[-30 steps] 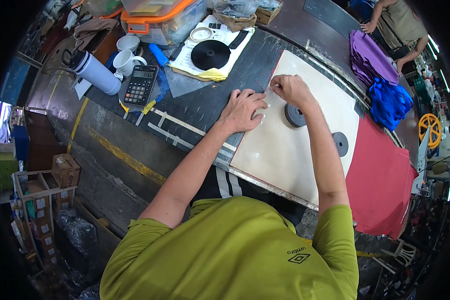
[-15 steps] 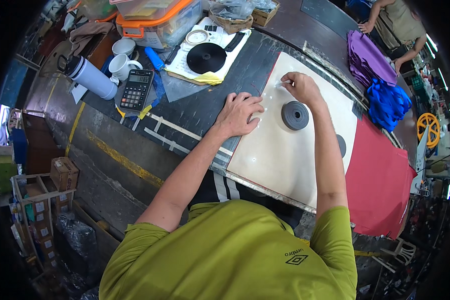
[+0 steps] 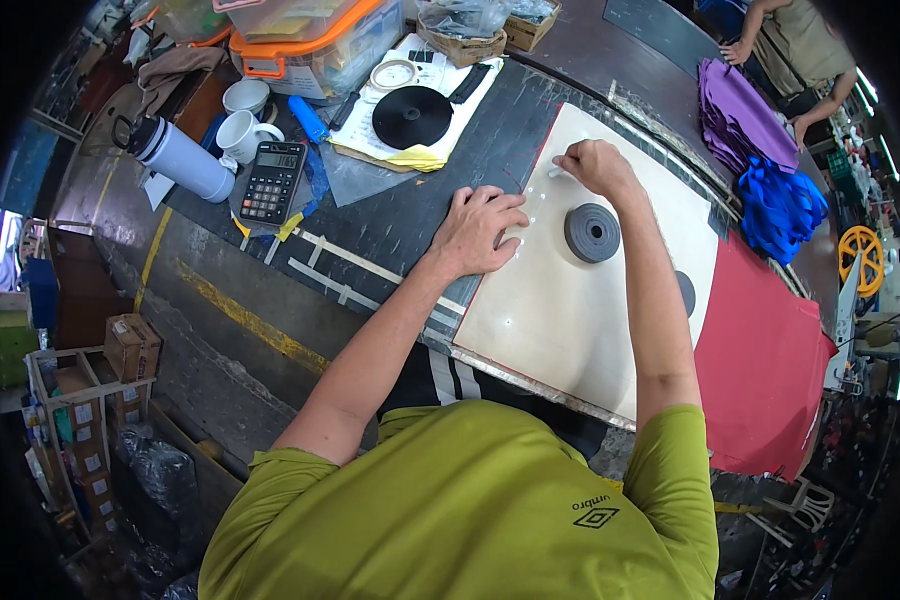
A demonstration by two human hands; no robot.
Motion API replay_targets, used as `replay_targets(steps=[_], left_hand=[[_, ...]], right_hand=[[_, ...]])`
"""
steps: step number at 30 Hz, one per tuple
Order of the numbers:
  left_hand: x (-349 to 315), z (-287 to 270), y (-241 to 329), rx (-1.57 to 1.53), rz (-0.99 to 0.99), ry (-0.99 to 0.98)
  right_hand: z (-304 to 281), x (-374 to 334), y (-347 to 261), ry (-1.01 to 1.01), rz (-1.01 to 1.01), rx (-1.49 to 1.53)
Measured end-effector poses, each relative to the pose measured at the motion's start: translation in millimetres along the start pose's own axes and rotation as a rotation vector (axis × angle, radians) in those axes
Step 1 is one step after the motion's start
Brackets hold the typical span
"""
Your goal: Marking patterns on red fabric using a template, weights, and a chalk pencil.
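Observation:
A large cream board (image 3: 555, 310) with small holes lies over red fabric (image 3: 760, 350) on the dark table. Across its left edge rests my left hand (image 3: 478, 232), fingers spread and pressed down flat, with nothing in it. My right hand (image 3: 595, 168) is closed near the board's far left part, pinching a small pale stick (image 3: 557, 171) whose exact kind I cannot make out. Just below that hand a coil of grey strap (image 3: 592, 233) sits flat on the board. A second grey round piece (image 3: 684, 293) shows partly behind my right forearm.
Left of the board are a calculator (image 3: 272, 182), a white mug (image 3: 240, 137), a lavender bottle (image 3: 180, 158) and a black roll (image 3: 411, 117) on papers. At the far right, another person's hand (image 3: 738, 52) is by purple fabric (image 3: 740, 115) and blue fabric (image 3: 782, 210).
My right hand has shifted slightly left and up over the board, its fingers curled further round the pale stick. My left hand stays in place.

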State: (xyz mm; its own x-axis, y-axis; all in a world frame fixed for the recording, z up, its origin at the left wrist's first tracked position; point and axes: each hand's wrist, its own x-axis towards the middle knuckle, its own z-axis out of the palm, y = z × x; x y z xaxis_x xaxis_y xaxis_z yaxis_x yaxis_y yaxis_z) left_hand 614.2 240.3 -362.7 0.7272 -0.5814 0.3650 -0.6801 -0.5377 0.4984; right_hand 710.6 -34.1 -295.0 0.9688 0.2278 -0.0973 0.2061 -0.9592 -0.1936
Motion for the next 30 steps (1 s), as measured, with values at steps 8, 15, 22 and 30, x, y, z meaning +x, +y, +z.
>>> replay_targets(steps=[8, 15, 22, 30], left_hand=[[1, -2, 0, -0.015, -0.008, -0.014], [1, -2, 1, -0.016, -0.017, -0.018], [5, -3, 6, -0.029, -0.046, -0.063], [95, 39, 5, 0.129, 0.004, -0.106]], right_hand=[[8, -3, 15, 0.200, -0.062, 0.129], [3, 4, 11, 0.102, -0.083, 0.073], [4, 22, 25, 0.048, 0.065, 0.023], [-4, 7, 80, 0.257, 0.231, 0.282]])
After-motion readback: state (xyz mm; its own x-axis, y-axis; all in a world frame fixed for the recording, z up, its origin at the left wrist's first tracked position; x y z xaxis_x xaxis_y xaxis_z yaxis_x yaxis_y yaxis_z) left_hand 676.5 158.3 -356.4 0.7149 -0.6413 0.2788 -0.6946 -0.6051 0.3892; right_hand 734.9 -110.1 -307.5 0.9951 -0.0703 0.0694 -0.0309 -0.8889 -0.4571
